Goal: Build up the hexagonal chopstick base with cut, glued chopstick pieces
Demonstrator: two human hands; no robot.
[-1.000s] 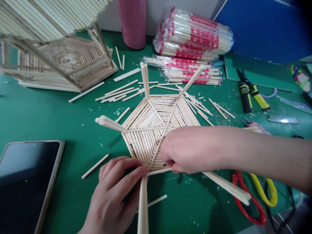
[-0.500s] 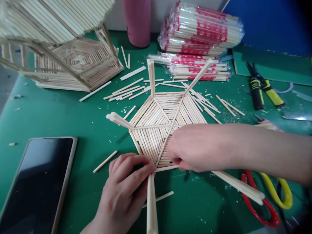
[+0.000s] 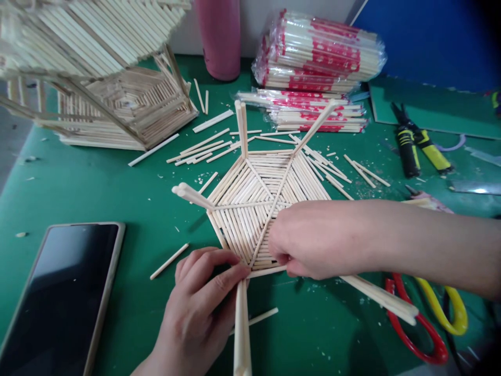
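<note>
A hexagonal base of wooden sticks (image 3: 238, 209) lies on the green table, with thicker stick posts at its corners. The posts rise or slant outward. My left hand (image 3: 207, 297) is closed at the near corner, thumb and fingers pinching the base beside the front post (image 3: 242, 329). Over the near right side, my right hand (image 3: 305, 237) is closed, fingertips down at the stick along the near edge (image 3: 268, 271). The palm side of the right hand and part of the base beneath it are hidden.
Loose cut sticks (image 3: 203, 149) lie behind the base. A finished stick model (image 3: 129, 104), pink bottle (image 3: 219, 42) and wrapped chopstick packs (image 3: 317, 52) stand at the back. A phone (image 3: 58, 297) lies left; pliers (image 3: 415, 141) and red-handled scissors (image 3: 422, 339) lie right.
Both hands keep their places and grips on the base. Only the view has shifted slightly.
</note>
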